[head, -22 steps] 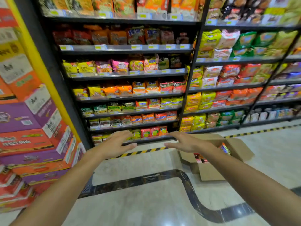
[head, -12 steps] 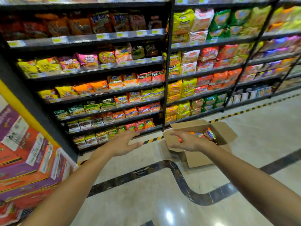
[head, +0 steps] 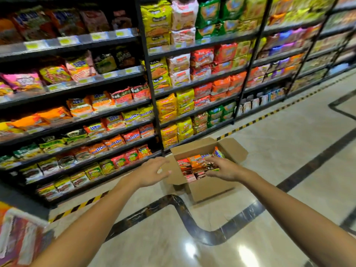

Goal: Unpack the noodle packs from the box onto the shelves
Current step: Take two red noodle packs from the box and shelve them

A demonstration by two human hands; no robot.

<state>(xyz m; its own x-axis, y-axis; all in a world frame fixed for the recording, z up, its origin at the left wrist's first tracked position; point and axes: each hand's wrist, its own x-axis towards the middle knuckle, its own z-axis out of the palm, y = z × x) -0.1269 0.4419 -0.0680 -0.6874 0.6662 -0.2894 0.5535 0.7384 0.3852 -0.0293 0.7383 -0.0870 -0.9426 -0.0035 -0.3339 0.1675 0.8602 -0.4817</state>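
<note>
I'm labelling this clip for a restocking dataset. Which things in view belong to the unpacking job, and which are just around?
Part of the job:
- cardboard box, open on the floor
- noodle packs inside it
- shelves of stocked packs
- left hand and right hand, both open, reaching toward the box

Just around:
- stacked cartons at lower left
- striped floor tape along the shelf base

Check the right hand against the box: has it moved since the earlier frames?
Yes. The right hand has moved forward over the open cardboard box, from its near flap to above the noodle packs inside.
</note>
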